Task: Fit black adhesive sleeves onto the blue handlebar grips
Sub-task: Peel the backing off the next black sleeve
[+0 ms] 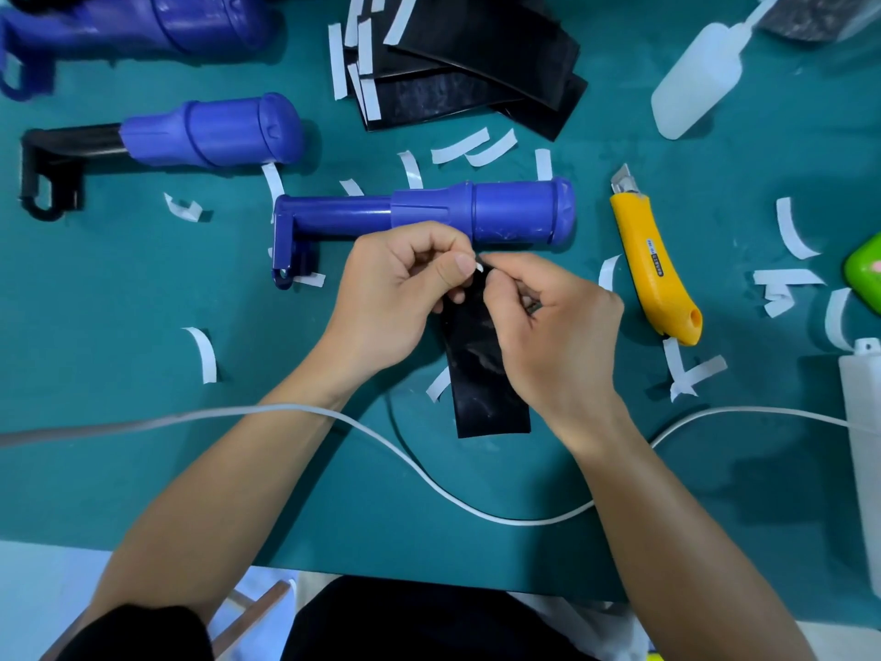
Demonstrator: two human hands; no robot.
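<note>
Peeling the white paper backing tab from the top edge of the flat black adhesive sleeve looks to be the step in hand. The left hand and the right hand both have their fingers curled in tight and pinch the sleeve's top edge, with the tab peeping out between their fingertips. Which hand has the tab itself I cannot tell. The rest of the sleeve trails down toward the person over the teal work mat. To do it well, I'd say one hand should keep the black film taut while the other draws the paper off slowly and low, so the sticky edge neither folds on itself nor picks up scraps. The bare blue plastic handlebar grip lies on its side just beyond the knuckles, fat end to the right, ready to take the sleeve. Loose white backing strips litter the mat all round and could catch on fresh adhesive. A white cable loops across beneath the forearms. A yellow utility knife lies near the right hand with its blade tip showing, worth minding. Further back sit a stack of black sleeves, a white squeeze bottle and another blue grip on a black bar.
</note>
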